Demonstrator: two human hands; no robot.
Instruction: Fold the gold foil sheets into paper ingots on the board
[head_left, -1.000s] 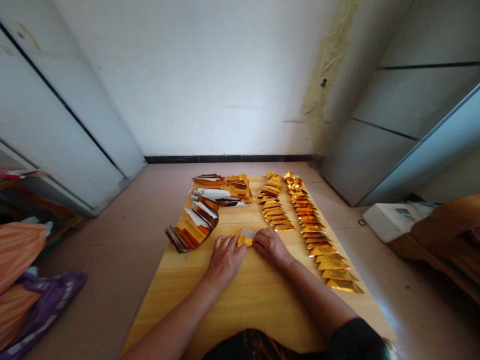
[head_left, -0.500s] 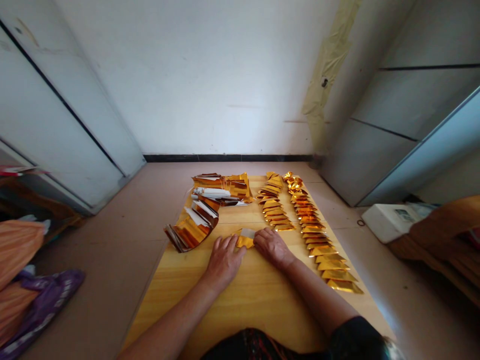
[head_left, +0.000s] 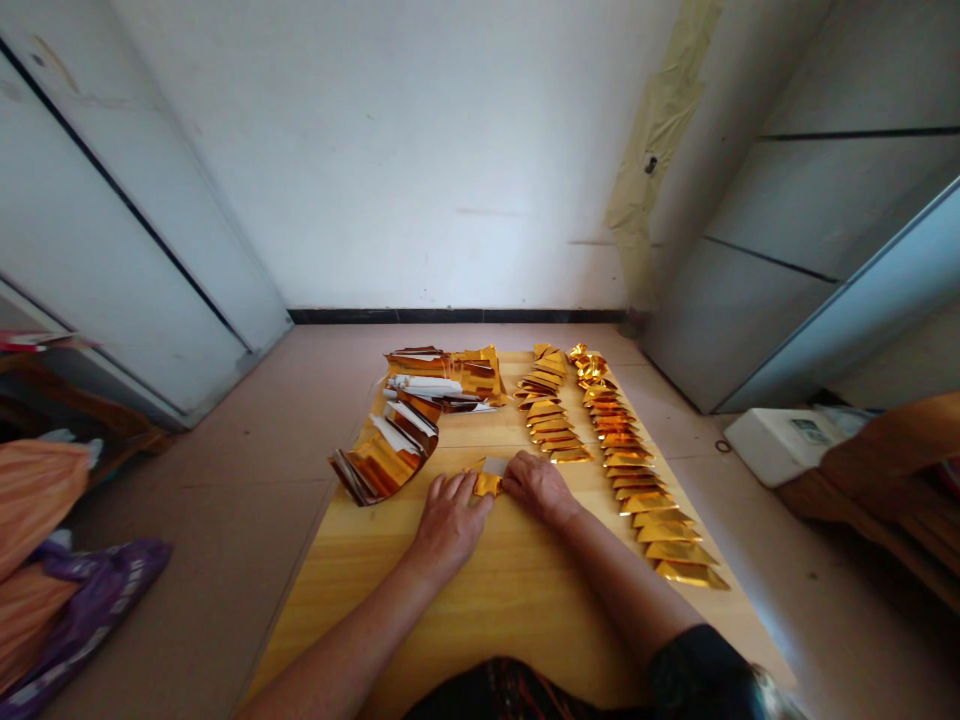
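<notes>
A person's hands meet over a small foil sheet (head_left: 487, 483) near the middle of a wooden table (head_left: 487, 610). The left hand (head_left: 448, 522) lies flat, fingers close together, with its tips on the sheet's 9 o'clock edge. The right hand (head_left: 537, 487) is curled at the 3 o'clock edge, its fingers tucked under; whether they pinch the foil cannot be told. Foil stacks (head_left: 384, 455) fan out at 10 o'clock of the hands. Two rows (head_left: 634, 478) of folded gold pieces run from 12 round to 4 o'clock. A white box (head_left: 780, 442) sits on the floor at 3 o'clock.
</notes>
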